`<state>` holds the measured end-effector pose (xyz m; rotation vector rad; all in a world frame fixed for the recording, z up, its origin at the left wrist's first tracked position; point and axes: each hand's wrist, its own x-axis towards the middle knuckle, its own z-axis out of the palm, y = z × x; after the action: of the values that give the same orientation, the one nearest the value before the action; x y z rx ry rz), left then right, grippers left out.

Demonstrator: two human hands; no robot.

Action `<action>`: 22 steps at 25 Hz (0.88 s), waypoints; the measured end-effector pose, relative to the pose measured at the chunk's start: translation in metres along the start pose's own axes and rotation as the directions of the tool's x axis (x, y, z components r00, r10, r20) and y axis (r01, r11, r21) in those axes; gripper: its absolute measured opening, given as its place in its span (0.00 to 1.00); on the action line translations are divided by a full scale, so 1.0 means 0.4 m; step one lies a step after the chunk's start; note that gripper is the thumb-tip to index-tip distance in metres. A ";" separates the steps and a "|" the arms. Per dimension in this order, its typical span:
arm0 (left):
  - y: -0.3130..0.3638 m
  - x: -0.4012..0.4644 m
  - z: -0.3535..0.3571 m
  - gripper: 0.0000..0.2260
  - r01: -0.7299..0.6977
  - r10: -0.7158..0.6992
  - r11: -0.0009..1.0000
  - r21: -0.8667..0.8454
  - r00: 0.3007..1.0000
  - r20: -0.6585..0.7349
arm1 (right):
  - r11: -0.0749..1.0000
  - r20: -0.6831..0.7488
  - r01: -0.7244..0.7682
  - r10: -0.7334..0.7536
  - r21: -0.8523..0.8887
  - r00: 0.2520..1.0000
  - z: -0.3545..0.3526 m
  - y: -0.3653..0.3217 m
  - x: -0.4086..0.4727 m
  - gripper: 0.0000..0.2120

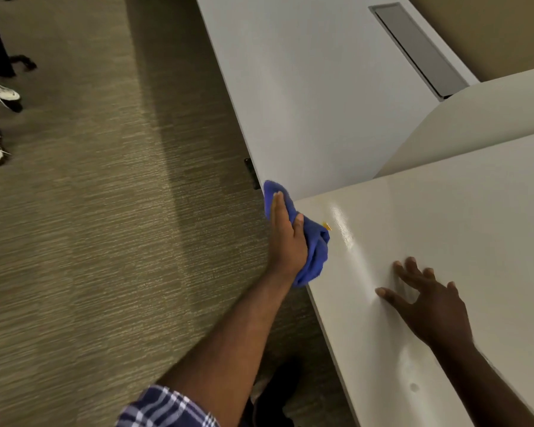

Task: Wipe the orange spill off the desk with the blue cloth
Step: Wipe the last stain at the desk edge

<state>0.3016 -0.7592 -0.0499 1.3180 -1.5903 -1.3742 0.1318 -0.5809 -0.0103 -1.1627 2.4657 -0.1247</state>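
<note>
Your left hand (285, 235) grips the bunched blue cloth (312, 248) at the near corner edge of the glossy white desk (444, 217), thumb curled into the folds, fingers laid along it. A small orange spill (326, 225) sits just beside the cloth on the desk. Draw the cloth inward over that spot with firm, flat pressure, so no liquid is pushed off the edge. Your right hand (426, 298) lies spread and flat on the desk, bracing. Glare across the surface makes any thin residue hard to judge, and the cloth hides whatever lies beneath it.
</note>
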 end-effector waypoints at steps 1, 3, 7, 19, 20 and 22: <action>0.004 0.027 -0.010 0.17 -0.076 0.076 0.995 0.065 0.997 -0.004 | 1.000 0.001 0.001 -0.001 -0.002 1.000 0.001 0.000 0.001 0.31; 0.007 0.072 -0.021 0.08 -0.227 0.219 0.942 0.248 0.974 0.058 | 1.000 0.008 0.002 -0.002 -0.009 1.000 0.002 0.000 0.003 0.31; 0.022 0.112 -0.010 0.15 -0.386 0.268 0.689 0.613 0.922 0.280 | 1.000 0.008 0.009 -0.009 -0.023 1.000 0.007 -0.003 -0.003 0.31; 0.044 0.044 0.054 0.22 -0.752 0.213 0.357 0.555 0.643 0.735 | 1.000 0.040 0.006 -0.006 0.006 0.999 0.002 0.003 -0.015 0.29; 0.042 0.024 0.066 0.22 -0.772 0.222 0.368 0.518 0.615 0.757 | 0.999 0.027 0.000 -0.001 0.033 1.000 -0.003 0.005 -0.018 0.27; 0.038 -0.023 0.091 0.22 -0.803 0.227 0.374 0.463 0.564 0.794 | 0.990 -0.049 -0.021 0.028 0.139 0.998 -0.018 0.002 -0.022 0.25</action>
<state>0.2667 -0.7402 -0.0430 0.4842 -3.0417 -0.5704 0.1333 -0.5744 -0.0010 -1.0820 2.4706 -0.3171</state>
